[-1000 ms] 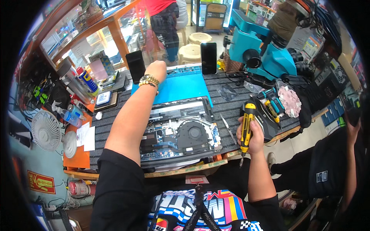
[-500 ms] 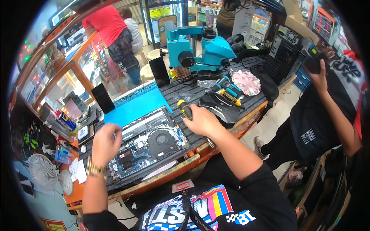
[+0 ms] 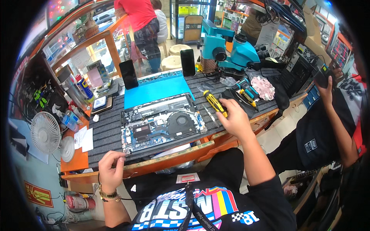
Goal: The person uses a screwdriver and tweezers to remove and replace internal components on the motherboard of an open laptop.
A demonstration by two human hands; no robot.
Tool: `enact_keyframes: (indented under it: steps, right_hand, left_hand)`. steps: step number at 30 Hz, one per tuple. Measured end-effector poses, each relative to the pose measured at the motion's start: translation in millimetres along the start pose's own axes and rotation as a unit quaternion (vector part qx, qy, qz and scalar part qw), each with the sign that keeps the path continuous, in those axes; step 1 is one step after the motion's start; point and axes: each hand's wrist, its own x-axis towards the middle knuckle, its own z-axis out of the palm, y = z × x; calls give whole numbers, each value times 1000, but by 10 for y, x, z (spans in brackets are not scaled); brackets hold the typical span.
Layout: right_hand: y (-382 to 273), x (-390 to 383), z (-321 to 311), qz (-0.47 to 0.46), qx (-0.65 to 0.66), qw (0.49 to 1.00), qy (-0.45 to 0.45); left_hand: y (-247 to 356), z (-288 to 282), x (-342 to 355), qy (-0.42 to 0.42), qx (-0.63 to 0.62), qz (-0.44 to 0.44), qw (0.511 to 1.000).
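An opened laptop [image 3: 181, 123] lies on the striped dark mat [image 3: 100, 145], its fan, board and battery exposed. My left hand [image 3: 111, 168] is at the bench's front edge by the laptop's lower left corner, fingers curled; what they hold, if anything, is too small to make out. My right hand [image 3: 233, 118] is closed on a yellow and black screwdriver [image 3: 212, 101], right of the laptop. Silver tweezers [image 3: 209, 111] lie between that screwdriver and the laptop. Behind the laptop is a blue work mat [image 3: 152, 91], with upright black phones [image 3: 129, 75] at either side.
A teal microscope [image 3: 241, 56], yellow tools [image 3: 246, 96] and a computer tower [image 3: 295, 71] stand at the right. A fan [image 3: 45, 133], bottles [image 3: 69, 119] and papers [image 3: 87, 140] crowd the left. A co-worker [image 3: 316, 134] holding a dark device stands close on my right.
My left hand has come down from the blue mat to the bench's front edge. My right hand has moved up beside the laptop, the screwdriver now angled over the mat.
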Motion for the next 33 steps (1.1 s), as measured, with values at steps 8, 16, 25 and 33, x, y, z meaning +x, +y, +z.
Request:
enact_keyframes:
  steps: [8, 16, 25, 33]
  right_hand:
    - [760, -939, -456, 153, 303, 924, 175]
    - [408, -1063, -803, 132, 322, 922, 167]
    - [-288, -802, -1316, -37, 299, 941, 157]
    - [-736, -686, -2026, -220, 182, 938, 198]
  left_hand:
    - [-175, 7, -161, 15, 11, 21, 1000]
    - [190, -220, 268, 7, 19, 111, 994]
    - [1200, -601, 1016, -1, 6, 364, 931]
    - [1765, -836, 1510, -23, 42, 483, 874]
